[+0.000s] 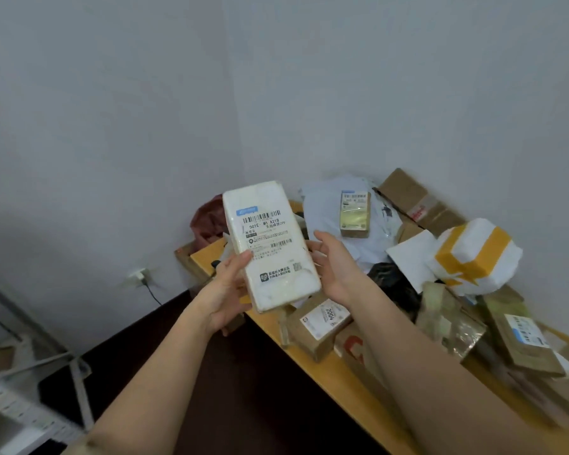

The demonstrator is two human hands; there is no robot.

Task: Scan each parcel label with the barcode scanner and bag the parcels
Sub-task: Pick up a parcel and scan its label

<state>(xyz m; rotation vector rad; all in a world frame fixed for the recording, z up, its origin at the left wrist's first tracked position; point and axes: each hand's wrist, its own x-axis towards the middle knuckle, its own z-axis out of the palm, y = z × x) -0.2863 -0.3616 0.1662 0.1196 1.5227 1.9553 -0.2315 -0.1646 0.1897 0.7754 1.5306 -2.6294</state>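
A flat white parcel (pixel 271 244) with a barcode label facing me is held up in front of the wall, above the table's left end. My left hand (pixel 225 290) grips its lower left edge, thumb on the front face. My right hand (pixel 334 267) is beside its right edge with straight fingers; whether it touches the parcel is unclear. Several other parcels lie on the wooden table (pixel 326 366): a brown box marked 2004 (pixel 319 323), a small labelled box (pixel 355 213) on a white mailer, and a white parcel with yellow tape (pixel 473 254). No barcode scanner is visible.
More brown boxes (pixel 411 195) pile up toward the table's far end and right side (pixel 523 343). A dark red bag (pixel 207 221) sits behind the table's corner. A wall socket with a cable (pixel 140 277) is at the left. A white rack (pixel 30 389) stands at lower left over dark floor.
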